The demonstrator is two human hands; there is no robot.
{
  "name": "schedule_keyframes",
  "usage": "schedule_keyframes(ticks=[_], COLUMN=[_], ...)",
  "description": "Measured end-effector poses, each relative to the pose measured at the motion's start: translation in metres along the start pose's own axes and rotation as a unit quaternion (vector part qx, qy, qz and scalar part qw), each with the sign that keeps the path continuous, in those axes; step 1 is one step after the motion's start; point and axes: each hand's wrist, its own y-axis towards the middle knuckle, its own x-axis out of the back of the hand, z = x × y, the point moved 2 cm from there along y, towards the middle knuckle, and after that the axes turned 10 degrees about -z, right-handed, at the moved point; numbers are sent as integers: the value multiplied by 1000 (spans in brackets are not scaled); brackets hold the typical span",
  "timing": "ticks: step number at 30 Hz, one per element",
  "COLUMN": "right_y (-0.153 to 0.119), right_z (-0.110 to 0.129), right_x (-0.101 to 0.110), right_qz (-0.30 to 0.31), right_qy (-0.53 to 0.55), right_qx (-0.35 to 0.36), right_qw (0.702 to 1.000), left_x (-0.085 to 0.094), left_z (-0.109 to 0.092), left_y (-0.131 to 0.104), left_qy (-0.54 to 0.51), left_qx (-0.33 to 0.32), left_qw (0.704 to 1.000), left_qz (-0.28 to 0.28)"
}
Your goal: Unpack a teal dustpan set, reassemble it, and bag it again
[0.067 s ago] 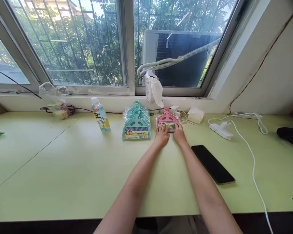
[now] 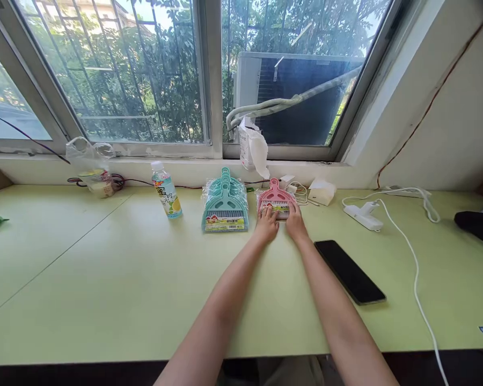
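Observation:
A pink dustpan-and-brush set point(image 2: 274, 195) in clear wrapping lies at the back of the light green table point(image 2: 116, 289). My left hand point(image 2: 267, 224) rests on its lower left part, fingers apart. On its lower right edge lies my right hand point(image 2: 295, 221), its fingers stretched forward over the wrapping. Left of my hands, several teal dustpan-and-brush sets point(image 2: 225, 205) lie overlapped in clear wrapping, with a printed label at the front. Neither hand touches the teal sets.
Left of the teal sets stands a drink bottle point(image 2: 167, 192). A black phone point(image 2: 350, 272) lies beside my right forearm. Farther right are a white power strip point(image 2: 363, 215) and its cable. A plastic bag point(image 2: 94, 171) sits near the window.

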Motion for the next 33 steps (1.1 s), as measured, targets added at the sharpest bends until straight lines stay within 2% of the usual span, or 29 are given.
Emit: schedule_keyframes(ticks=[5, 8, 12, 14, 15, 17, 19, 20, 22, 23, 26, 28, 30, 32, 33], right_y=[-16, -27, -35, -37, -38, -40, -43, -44, -48, -49, -52, -53, -55, -58, -58], right_z=[42, 62, 69, 68, 67, 68, 75, 81, 98, 108, 135, 145, 148, 146, 145], right_x=[24, 37, 49, 51, 50, 44, 31, 23, 4, -5, -25, -29, -26, -16, -10], right_qz=[-33, -45, -92, -101, -98, -80, -45, -20, 40, 65, 84, 80, 81, 60, 37], right_qy=[13, 32, 76, 104, 116, 138, 154, 161, 184, 201, 232, 219, 207, 221, 236], right_qx=[39, 32, -19, -42, -49, -62, -84, -96, -123, -139, -193, -213, -229, -264, -282], right_qw=[999, 998, 993, 989, 987, 985, 984, 982, 974, 968, 950, 949, 948, 937, 929], left_x=[0, 10, 44, 70, 85, 115, 143, 154, 166, 167, 164, 160, 158, 159, 161], left_z=[-2, -7, -19, -14, -6, 24, 67, 90, 134, 152, 180, 182, 176, 165, 158], left_y=[0, -4, -24, -38, -47, -65, -84, -94, -109, -114, -122, -121, -120, -120, -122], left_qy=[-1, -27, -38, -12, 1, 7, -16, -34, -105, -156, -200, -204, -232, -314, -366], left_qx=[-25, -32, -78, -36, 4, 108, 205, 243, 300, 325, 349, 356, 365, 357, 343], left_qw=[998, 995, 987, 984, 980, 961, 931, 921, 916, 914, 907, 903, 897, 880, 862], left_qz=[-50, -92, -134, -172, -198, -256, -300, -304, -243, -189, -127, -127, -93, 11, 73])
